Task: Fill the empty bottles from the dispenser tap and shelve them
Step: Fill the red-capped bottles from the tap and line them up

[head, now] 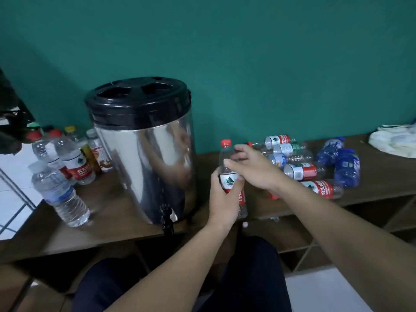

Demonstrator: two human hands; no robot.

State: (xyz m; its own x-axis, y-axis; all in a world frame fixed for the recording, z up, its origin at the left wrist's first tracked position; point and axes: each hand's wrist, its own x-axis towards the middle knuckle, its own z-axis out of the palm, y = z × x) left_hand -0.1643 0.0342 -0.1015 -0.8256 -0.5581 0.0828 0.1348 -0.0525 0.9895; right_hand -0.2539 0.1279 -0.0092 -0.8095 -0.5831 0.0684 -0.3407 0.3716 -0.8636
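My left hand (pixel 222 199) grips a clear bottle (pixel 226 164) with a red cap and a red and white label, upright above the tabletop just right of the dispenser. My right hand (pixel 252 167) is beside the bottle's upper part, fingers loosely spread and touching it near the shoulder, below the cap. The steel dispenser (pixel 146 161) with a black lid stands on the wooden table (pixel 112 224). Its black tap (pixel 167 221) hangs over the front edge. A pile of empty bottles (pixel 299 170) lies on its side to the right.
Several upright capped bottles (pixel 60 167) stand left of the dispenser. Blue crumpled bottles (pixel 342 163) lie at the right end of the pile. A white cloth (pixel 394 143) lies at the far right. Open shelf compartments (pixel 292 239) run under the tabletop. My legs are below.
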